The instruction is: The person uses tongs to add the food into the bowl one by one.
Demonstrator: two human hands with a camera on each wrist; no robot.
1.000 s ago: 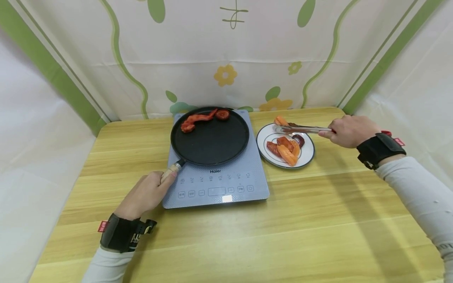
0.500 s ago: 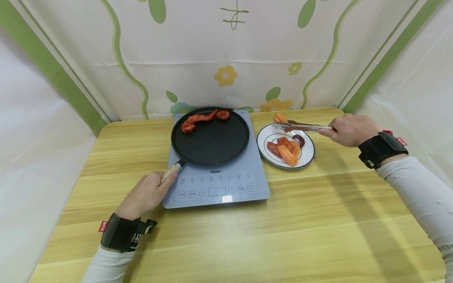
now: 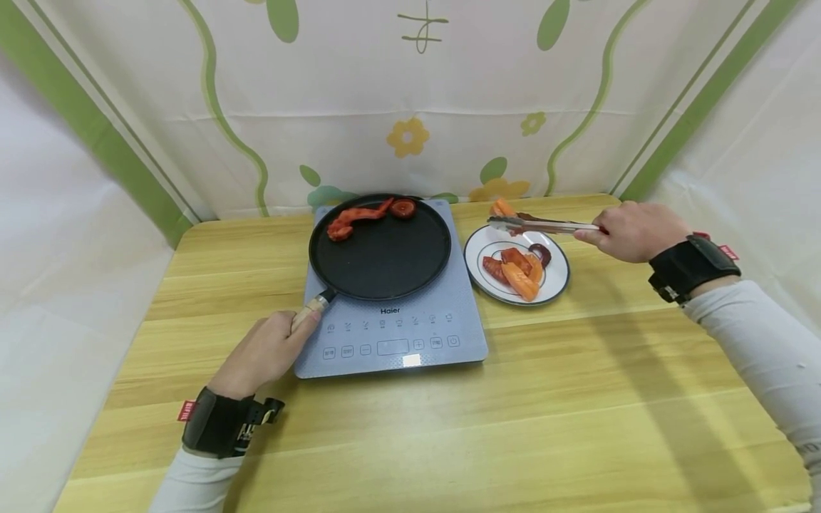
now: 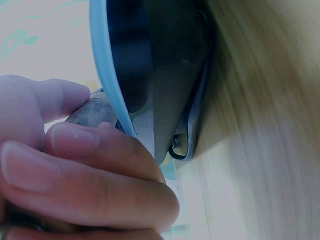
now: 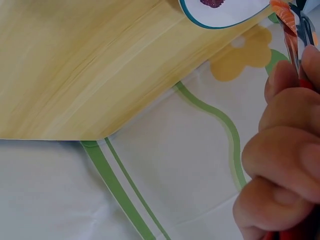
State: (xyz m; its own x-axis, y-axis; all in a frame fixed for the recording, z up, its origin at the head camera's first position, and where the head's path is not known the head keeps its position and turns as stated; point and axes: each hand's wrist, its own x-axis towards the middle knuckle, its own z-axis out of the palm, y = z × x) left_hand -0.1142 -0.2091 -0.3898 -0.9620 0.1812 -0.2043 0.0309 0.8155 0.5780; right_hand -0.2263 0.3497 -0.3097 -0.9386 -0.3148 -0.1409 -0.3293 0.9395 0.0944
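My left hand (image 3: 269, 349) grips the wooden handle (image 3: 309, 311) of a round, flat black frying pan (image 3: 385, 260). A long red piece of food (image 3: 355, 216) and a round dark-red slice (image 3: 403, 209) lie at the pan's far side. My right hand (image 3: 635, 231) holds metal tongs (image 3: 554, 226), whose red grip shows in the right wrist view. At the tongs' tips is an orange piece of food (image 3: 503, 207), salmon-like with pale stripes, above the far rim of a white plate (image 3: 477, 246). On that plate lie several orange and red pieces (image 3: 521, 281) and a dark purple-red one (image 3: 541, 254).
The pan sits on a grey Haier induction cooker (image 3: 410, 335) with a touch panel at its front. To its right stands the plate, on a wooden table (image 3: 410, 442). Behind the table hangs a white cloth (image 3: 321, 85) with green and yellow patterns.
My right hand has risen slightly, and the tongs with the orange piece have shifted a little up and left over the plate. My left hand and the pan stay in place.
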